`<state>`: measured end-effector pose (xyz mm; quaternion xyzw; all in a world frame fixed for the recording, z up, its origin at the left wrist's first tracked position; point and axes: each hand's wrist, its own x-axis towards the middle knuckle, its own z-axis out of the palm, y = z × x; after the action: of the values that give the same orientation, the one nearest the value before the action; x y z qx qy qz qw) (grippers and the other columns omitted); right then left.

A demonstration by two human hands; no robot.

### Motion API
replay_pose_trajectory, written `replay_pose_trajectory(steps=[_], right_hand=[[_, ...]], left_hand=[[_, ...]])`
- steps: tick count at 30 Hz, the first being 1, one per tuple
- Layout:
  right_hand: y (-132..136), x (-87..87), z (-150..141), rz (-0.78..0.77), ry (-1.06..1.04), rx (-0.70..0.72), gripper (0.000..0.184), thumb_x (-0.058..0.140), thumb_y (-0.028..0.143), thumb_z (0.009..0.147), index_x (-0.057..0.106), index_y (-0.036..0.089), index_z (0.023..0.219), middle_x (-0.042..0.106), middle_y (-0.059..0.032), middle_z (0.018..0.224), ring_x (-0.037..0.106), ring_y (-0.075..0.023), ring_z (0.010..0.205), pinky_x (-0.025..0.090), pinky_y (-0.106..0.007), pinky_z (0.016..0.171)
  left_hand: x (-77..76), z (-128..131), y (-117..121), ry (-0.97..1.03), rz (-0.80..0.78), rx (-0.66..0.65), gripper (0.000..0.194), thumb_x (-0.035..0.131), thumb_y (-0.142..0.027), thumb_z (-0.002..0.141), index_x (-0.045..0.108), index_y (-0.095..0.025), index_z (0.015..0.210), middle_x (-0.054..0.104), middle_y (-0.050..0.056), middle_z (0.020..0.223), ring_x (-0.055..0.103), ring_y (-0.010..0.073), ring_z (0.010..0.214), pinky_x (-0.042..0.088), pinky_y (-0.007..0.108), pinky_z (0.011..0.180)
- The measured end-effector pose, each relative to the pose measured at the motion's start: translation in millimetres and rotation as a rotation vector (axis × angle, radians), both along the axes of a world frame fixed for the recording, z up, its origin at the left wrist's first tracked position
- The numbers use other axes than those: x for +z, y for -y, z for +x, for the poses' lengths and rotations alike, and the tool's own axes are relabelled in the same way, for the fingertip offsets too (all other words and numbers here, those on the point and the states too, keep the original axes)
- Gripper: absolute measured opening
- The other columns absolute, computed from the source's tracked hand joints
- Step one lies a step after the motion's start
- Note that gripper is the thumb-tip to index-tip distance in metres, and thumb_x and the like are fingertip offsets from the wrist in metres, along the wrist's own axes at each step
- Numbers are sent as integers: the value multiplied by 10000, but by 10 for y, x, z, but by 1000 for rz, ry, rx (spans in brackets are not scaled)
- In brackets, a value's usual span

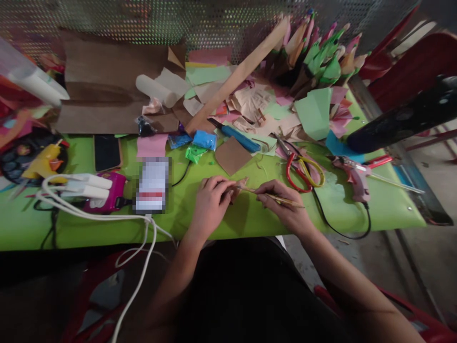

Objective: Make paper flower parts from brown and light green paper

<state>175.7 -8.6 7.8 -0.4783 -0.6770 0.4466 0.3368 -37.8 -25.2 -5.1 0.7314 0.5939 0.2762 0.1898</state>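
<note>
Running this one remotely, I've got the right hand (282, 202) gripping a thin stick (291, 203) pen-style, probably for fine control; the stick sits low over the near part of the green table (392, 209), long axis mostly sideways; one end points at the left hand (212, 202), the other pokes out past the right palm, angled slightly toward the near edge; left fingertips seem to pinch a small tan scrap (244, 181) right by the tip, I guess to steady it; blue cutter (241, 138) and glue gun (359, 183) lie apart, likely parked within reach.
</note>
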Motion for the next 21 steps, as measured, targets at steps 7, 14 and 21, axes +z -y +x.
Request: replay_pose_trajectory(steps=[7, 14, 21], right_hand=[[-4, -4, 12, -9, -4, 29, 129, 629, 338, 895, 679, 218, 901, 703, -18, 804, 620, -151, 686, 468, -272, 626], [-73, -114, 100, 26, -18, -78, 128, 641, 338, 887, 670, 217, 914, 686, -10, 800, 601, -144, 665, 464, -272, 613], [-94, -94, 104, 22, -27, -54, 104, 646, 312, 873, 671, 213, 890, 682, -10, 785, 601, -145, 665, 471, -277, 627]], left_hand=[[-11, -5, 2, 11, -5, -4, 239, 566, -182, 953, 695, -253, 1141, 661, 59, 1123, 575, 229, 1071, 510, 399, 955], [-29, -5, -1, -1, 5, -1, 235, 594, -182, 939, 690, -242, 1145, 654, 63, 1123, 575, 238, 1074, 509, 404, 957], [-27, -13, 3, 11, 14, -6, 250, 588, -168, 938, 684, -239, 1158, 651, 66, 1125, 572, 237, 1083, 511, 409, 964]])
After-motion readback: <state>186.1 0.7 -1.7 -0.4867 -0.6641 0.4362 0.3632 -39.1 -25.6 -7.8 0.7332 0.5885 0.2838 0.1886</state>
